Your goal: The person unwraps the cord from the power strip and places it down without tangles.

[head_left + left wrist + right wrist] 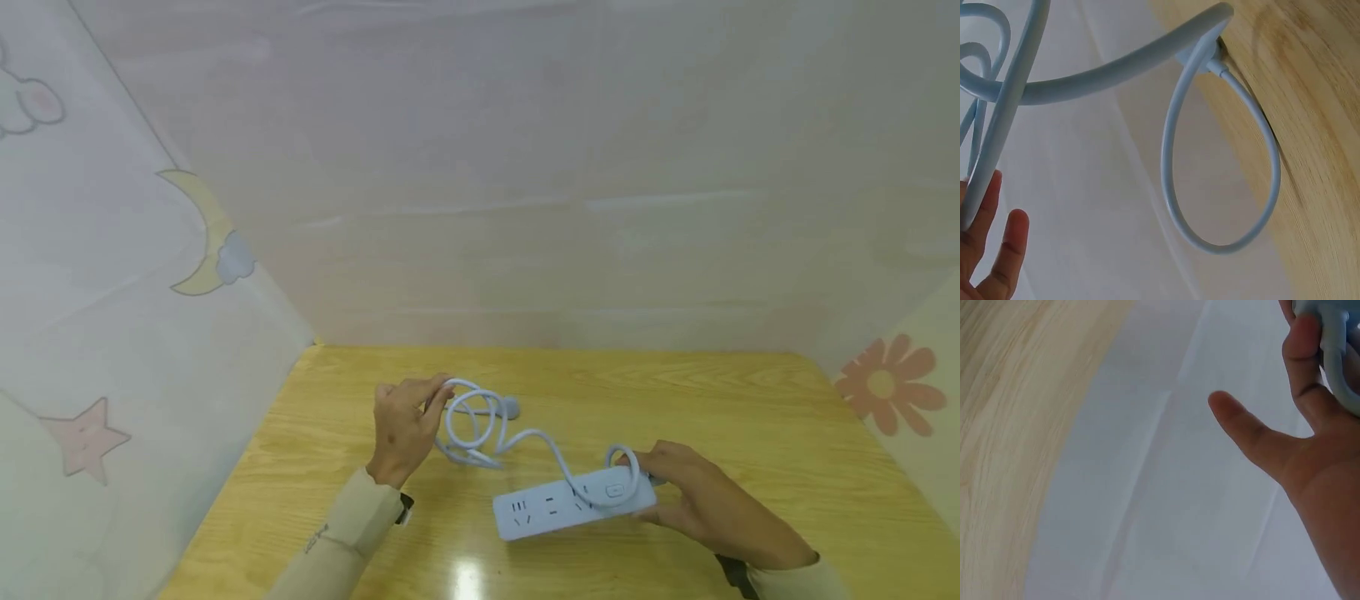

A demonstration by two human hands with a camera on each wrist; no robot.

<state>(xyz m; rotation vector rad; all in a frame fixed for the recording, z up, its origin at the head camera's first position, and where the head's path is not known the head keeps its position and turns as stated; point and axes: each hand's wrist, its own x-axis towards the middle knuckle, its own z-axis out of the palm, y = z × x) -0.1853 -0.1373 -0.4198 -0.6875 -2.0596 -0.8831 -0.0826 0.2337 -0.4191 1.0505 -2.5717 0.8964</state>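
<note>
A white power strip (555,506) with several sockets and a switch is at the front of the table, its socket face up. My right hand (693,497) grips its right end, where the cord comes out; the right wrist view shows fingers (1304,344) at that end beside the cord (1335,362). Further left, my left hand (408,421) pinches the loosely looped white cord (491,421) between thumb and fingers. The plug (511,407) lies behind the loops. In the left wrist view a big loop of cord (1166,156) hangs in front of the wooden surface.
The wooden table (315,500) ends at a pale cloth wall (525,250) behind and at printed cloth (90,333) on the left. A printed flower (881,384) decorates the cloth on the right.
</note>
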